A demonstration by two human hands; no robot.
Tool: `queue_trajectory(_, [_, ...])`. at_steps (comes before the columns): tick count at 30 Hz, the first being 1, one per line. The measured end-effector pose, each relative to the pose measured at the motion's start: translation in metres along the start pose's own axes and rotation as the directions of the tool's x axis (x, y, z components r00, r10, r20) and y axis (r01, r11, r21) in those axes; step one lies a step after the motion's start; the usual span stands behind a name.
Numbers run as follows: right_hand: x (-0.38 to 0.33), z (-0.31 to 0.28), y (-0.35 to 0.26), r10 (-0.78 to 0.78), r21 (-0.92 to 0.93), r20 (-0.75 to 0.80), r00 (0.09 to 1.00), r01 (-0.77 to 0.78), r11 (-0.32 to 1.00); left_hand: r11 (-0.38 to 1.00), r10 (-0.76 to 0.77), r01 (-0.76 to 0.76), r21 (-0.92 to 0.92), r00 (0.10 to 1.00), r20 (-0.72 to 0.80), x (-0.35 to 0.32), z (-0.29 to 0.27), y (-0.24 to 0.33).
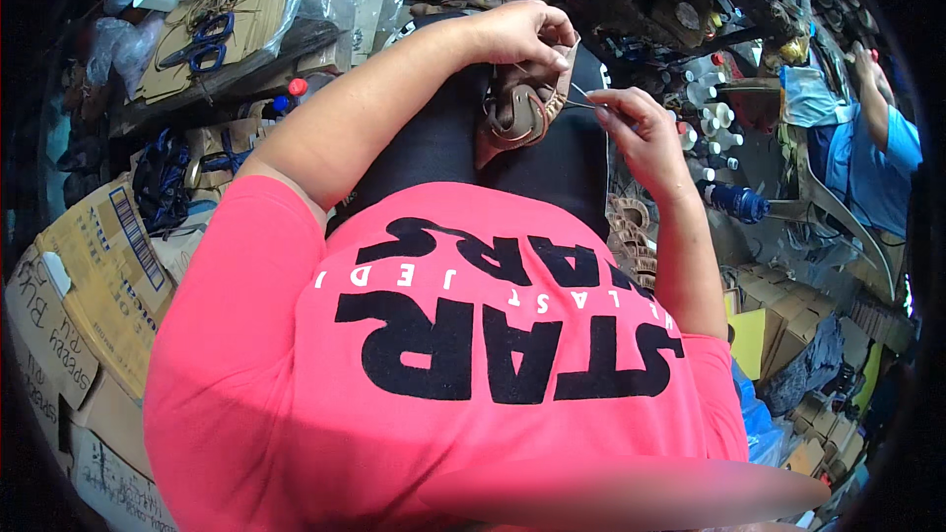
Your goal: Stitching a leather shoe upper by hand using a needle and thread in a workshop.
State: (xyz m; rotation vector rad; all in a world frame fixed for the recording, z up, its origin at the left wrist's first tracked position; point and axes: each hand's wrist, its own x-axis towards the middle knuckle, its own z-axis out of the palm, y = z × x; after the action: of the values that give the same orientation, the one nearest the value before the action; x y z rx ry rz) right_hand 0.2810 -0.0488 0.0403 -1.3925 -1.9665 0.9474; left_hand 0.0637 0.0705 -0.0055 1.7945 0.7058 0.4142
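Observation:
A brown leather shoe upper with pale stitches along its edge rests over my dark-trousered lap. My left hand grips its far edge, thumb and fingers closed on the leather. Just to the right of the upper, my right hand pinches the end of a thin pale thread that runs to the stitched edge. Whether a needle is also between those fingers is too small to make out.
Blue-handled scissors lie on cardboard at the far left. Cardboard boxes are stacked at my left. Several plastic bottles and a dark blue bottle stand or lie at the right. Another person in a blue shirt is at the far right.

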Motion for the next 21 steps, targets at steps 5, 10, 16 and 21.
queue_trajectory(5, [0.007, 0.008, 0.002, 0.046, -0.082, 0.001, 0.999, -0.045, 0.996, 0.996, -0.087, 0.086, 0.015, 0.99, 0.108, 0.002, -0.006, 0.013])
queue_trajectory(10, [0.01, 0.007, -0.001, 0.063, -0.126, 0.018, 0.998, -0.061, 0.99, 0.987, -0.095, 0.121, -0.104, 0.97, 0.225, -0.004, -0.011, 0.018])
queue_trajectory(16, [0.009, 0.013, -0.005, 0.073, -0.154, -0.021, 0.997, -0.075, 0.985, 0.967, -0.153, 0.201, -0.158, 0.95, 0.271, -0.005, -0.013, 0.017])
queue_trajectory(21, [0.012, 0.025, 0.004, 0.014, -0.09, -0.06, 0.998, -0.02, 0.996, 0.977, -0.059, 0.116, -0.178, 0.953, 0.296, 0.0, -0.011, 0.013])
